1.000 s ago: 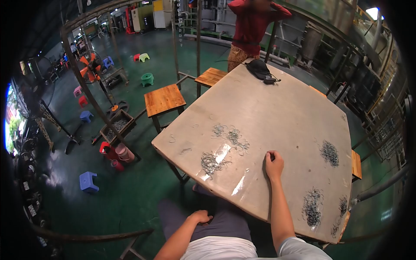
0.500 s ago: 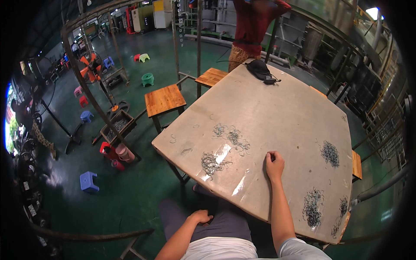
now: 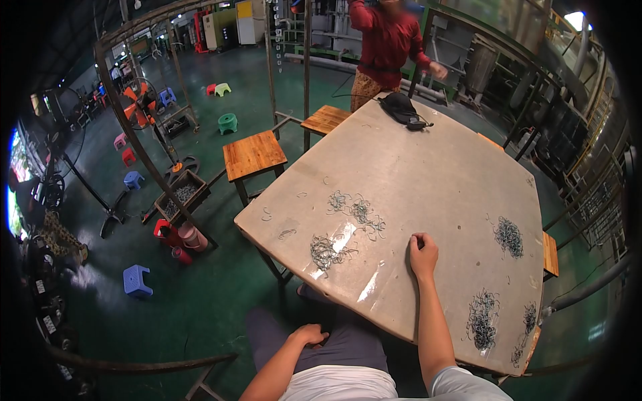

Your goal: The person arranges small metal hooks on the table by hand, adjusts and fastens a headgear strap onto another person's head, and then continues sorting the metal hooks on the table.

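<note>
My right hand (image 3: 423, 256) rests on the pale tabletop (image 3: 428, 180), its fingers curled into a loose fist, with nothing seen in it. My left hand (image 3: 309, 335) lies relaxed on my thigh, below the table edge, holding nothing; its fingers are partly hidden from view. To the left of my right hand are loose piles of small dark hook-shaped wire pieces (image 3: 326, 253), with another wire pile (image 3: 361, 210) just beyond. On the right side sit a dense wire pile (image 3: 509, 237) and a longer wire pile (image 3: 483, 321), both apart from my hand.
A black cap-like item (image 3: 401, 108) lies at the table's far end, where a person in a red top (image 3: 388, 43) stands. Wooden stools (image 3: 255, 155) border the table. On the floor at left are a blue plastic stool (image 3: 137, 281), a crate (image 3: 180, 195) and an orange fan (image 3: 138, 103).
The person in red has lowered one arm out to the right, and the other stays raised. At far left, a patterned figure has shifted. My hands and the wire piles are unchanged.
</note>
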Demonstrator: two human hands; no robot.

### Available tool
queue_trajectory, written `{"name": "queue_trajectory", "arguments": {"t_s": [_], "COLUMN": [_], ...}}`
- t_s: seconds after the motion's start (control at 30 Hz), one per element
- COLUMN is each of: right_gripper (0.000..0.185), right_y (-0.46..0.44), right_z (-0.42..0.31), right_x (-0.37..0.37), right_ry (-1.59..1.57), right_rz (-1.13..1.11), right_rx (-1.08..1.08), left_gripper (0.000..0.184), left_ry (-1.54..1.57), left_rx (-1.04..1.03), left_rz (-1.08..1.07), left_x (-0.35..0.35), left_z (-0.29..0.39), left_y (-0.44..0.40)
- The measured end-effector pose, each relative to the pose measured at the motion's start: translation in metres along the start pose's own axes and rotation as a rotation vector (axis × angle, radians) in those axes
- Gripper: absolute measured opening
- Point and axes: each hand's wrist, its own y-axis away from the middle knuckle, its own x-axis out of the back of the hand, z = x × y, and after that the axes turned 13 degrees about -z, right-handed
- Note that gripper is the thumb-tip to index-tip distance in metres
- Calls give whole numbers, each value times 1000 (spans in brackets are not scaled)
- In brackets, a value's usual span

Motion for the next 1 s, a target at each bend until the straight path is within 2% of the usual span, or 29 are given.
{"name": "queue_trajectory", "arguments": {"t_s": [0.23,0.43,0.53,0.73,0.83,0.93,1.0], "right_gripper": [16,17,16,16,17,17,18], "right_y": [-1,-1,-1,0,3,-2,1], "right_z": [-1,-1,-1,0,4,5,5], "right_x": [0,0,0,-1,-2,-2,-1], "right_ry": [-6,10,13,-38,6,72,63], "right_rz": [2,-12,-4,-4,-3,9,7], "right_rx": [-4,-26,-22,-18,-19,11,-3], "left_gripper": [63,63,64,62,62,58,50], "left_ry": [36,-27,26,-16,6,83,15], "left_rx": [-13,-24,-7,-12,-5,5,7], "left_rz": [-52,-8,-74,-48,33,-107,-165], "left_x": [3,-1,3,0,-13,1,-19], "left_z": [1,-2,1,-4,-8,-4,-27], "left_y": [2,-4,-1,-8,-10,-3,-41]}}
